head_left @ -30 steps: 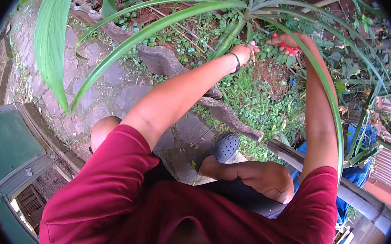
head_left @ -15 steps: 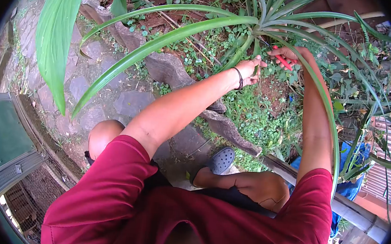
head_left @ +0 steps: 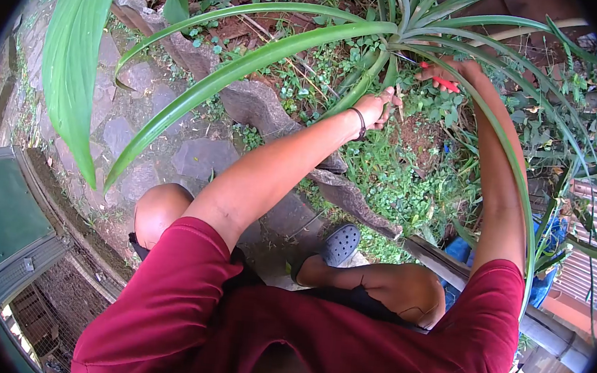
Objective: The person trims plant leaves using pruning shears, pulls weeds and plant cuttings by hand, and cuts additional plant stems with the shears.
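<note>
Left hand (head_left: pixel 375 111): by low leaf (head_left: pixel 391 71), can't tell its grip
Right hand (head_left: pixel 438 72): holding red tool (head_left: pixel 449 84) near big plant (head_left: pixel 395 39)
Care: tip needs steady aiming

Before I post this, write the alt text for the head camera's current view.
A person in a dark red shirt reaches toward a long-leaved plant beside a stone path. The right hand grips a red-handled tool near its base; the left hand is by its lower leaves.
</note>
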`<state>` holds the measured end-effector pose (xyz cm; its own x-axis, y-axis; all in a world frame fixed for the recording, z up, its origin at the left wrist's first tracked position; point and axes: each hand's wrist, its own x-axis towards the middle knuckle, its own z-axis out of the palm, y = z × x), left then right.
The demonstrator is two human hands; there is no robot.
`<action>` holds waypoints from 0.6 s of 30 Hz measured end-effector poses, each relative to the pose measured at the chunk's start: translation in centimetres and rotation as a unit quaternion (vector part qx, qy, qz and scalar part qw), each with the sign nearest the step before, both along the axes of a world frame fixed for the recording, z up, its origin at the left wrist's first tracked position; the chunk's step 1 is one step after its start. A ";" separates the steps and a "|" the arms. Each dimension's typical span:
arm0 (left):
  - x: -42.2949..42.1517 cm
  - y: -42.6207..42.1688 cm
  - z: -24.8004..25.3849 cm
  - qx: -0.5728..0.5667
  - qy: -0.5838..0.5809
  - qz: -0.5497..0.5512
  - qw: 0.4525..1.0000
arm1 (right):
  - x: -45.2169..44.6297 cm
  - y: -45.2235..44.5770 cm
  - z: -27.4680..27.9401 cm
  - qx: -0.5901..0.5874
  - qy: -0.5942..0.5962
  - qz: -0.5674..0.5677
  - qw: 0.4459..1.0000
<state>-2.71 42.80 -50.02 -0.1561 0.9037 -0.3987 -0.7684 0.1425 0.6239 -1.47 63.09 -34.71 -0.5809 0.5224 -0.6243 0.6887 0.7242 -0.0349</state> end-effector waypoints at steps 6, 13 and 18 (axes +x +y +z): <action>-0.3 0.0 1.2 0.055 -0.107 0.012 0.993 | 1.4 5.2 -3.5 -0.173 -0.138 -0.043 0.974; -0.1 0.3 1.2 0.091 -0.176 0.019 0.980 | 2.9 3.9 -4.8 -0.034 -0.129 0.057 0.989; 0.4 0.1 0.9 0.084 -0.125 0.026 0.988 | 2.6 4.3 -6.4 -0.043 -0.055 0.057 0.996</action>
